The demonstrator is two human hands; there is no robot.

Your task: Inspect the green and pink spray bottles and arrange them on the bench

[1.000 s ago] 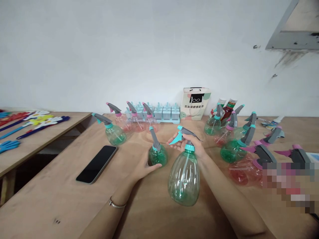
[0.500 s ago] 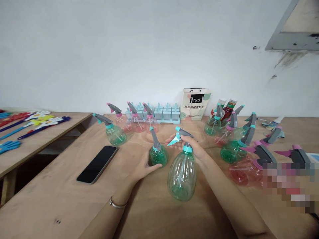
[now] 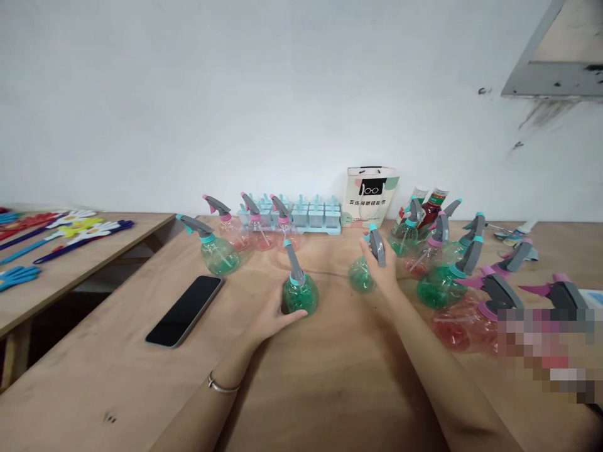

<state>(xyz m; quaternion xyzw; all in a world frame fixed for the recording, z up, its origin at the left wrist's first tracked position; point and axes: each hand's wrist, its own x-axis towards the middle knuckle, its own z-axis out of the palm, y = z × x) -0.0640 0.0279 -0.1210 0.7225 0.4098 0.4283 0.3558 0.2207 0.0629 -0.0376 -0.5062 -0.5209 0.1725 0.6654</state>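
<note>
My left hand [image 3: 269,321] is closed around the round body of a green spray bottle [image 3: 301,294], which stands upright on the table with its grey head tilted up and back. The thumb lies across the front of the bottle; its other fingers are mostly hidden behind it. To the right, my right hand [image 3: 387,271] grips a second green spray bottle [image 3: 360,275] around its neck, below the grey head with a turquoise tip. Part of that bottle is covered by the hand, and whether its base touches the table I cannot tell.
A black phone [image 3: 184,311] lies left on the wooden table [image 3: 301,402]. Several pink and green spray bottles [image 3: 438,285] stand close on the right. Behind are a light-blue popsicle mould [image 3: 316,220] and a paper bag [image 3: 370,198]. Colourful glove-like hands [image 3: 80,227] lie on another table.
My right hand has carried its green spray bottle away from me, farther back on the table, and turned it. My left hand and its bottle have hardly moved.
</note>
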